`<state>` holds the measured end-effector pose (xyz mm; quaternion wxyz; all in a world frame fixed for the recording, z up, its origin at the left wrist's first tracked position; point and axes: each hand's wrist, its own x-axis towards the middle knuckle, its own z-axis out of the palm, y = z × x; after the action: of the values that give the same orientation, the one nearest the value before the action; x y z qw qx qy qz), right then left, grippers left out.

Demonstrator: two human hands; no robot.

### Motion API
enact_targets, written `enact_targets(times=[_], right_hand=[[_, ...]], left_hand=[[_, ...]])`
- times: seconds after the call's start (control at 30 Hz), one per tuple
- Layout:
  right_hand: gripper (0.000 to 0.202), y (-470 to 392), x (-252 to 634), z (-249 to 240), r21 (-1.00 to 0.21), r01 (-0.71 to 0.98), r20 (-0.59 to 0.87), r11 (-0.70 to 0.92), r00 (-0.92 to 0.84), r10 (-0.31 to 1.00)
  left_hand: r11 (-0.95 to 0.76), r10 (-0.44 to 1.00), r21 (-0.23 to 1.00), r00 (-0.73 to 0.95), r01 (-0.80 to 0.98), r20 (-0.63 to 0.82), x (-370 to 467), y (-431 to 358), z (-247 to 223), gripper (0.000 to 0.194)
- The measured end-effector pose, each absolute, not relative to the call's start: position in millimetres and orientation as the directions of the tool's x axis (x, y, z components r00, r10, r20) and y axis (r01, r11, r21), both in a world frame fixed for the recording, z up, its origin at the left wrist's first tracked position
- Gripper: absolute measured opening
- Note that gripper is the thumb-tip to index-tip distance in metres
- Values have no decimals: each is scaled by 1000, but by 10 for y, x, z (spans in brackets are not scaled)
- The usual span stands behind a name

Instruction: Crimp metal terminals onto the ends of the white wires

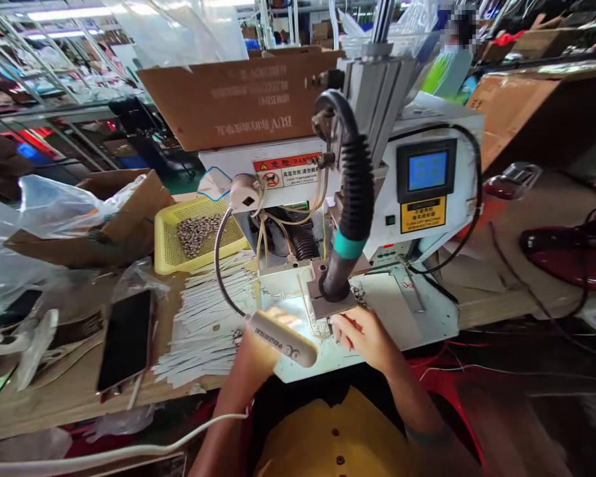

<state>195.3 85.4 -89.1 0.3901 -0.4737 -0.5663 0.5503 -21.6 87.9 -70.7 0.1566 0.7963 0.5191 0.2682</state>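
My left hand (265, 338) is beside the bright work area of a white machine (432, 318), partly covered by a grey cylindrical lamp (282, 340); its fingers are washed out by light. My right hand (358, 333) is at the machine's head, beneath a black corrugated hose (356, 192) with a teal band. Its fingers are bent together near the metal block; anything between them is too small to make out. White strips (203, 324) lie in a loose pile left of the machine. A yellow basket (159, 246) holds small metallic pieces (197, 234).
A phone (126, 338) lies on the wooden table (40, 404) at left, near an open cardboard box (144, 205) with plastic. A display (427, 170) faces me from the machine. Red items and cables are at right; a person (451, 63) is behind.
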Motion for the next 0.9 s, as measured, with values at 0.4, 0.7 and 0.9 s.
enact_targets(times=[0.4,0.7,0.9], right_hand=[[33,882,1834,-1074,-986,62,-165,-156,-198,966],[22,872,1829,-1019,-990,83,-129,-116,-179,975],[17,863,1824,-1004,-986,133,-119,-96,-182,976]], left_hand=[[-151,971,774,239,615,-1,192,883,-728,33],[-199,963,844,259,498,75,190,914,-789,26],[-227,961,828,254,512,106,201,909,-751,27]])
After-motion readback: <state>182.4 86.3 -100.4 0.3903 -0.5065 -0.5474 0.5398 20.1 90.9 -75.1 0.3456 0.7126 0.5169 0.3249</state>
